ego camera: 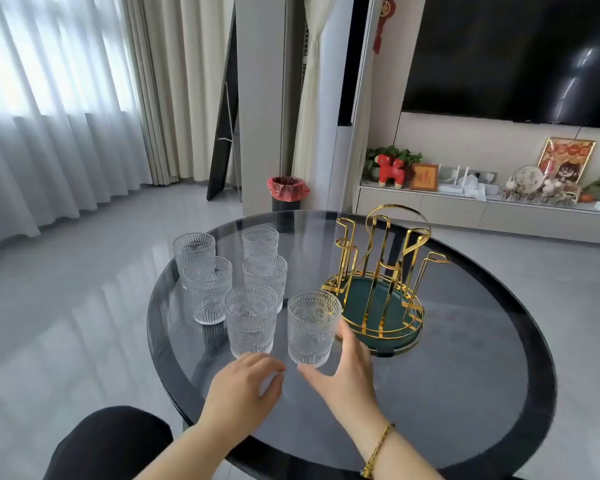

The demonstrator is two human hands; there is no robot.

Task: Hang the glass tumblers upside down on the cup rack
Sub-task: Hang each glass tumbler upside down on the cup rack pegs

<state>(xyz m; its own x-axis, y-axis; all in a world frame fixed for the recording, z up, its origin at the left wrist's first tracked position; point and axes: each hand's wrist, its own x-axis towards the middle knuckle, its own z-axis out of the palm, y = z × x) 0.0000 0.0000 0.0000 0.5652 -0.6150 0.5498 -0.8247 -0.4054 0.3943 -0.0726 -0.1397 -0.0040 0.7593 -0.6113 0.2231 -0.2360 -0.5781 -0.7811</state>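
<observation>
Both hands are at the near side of the round glass table [499, 393]. The left hand [243, 386] hovers loosely curled with nothing in it, just short of the nearest tumbler [313, 327]. The right hand [343, 372] is spread around that tumbler's base, thumb in front, fingers behind. It stands upright, mouth up, long axis vertical. Five more tumblers [251, 322] stand mouth-up to its left and beyond. The gold cup rack [381, 282] on its green tray sits just right of it, pegs bare.
</observation>
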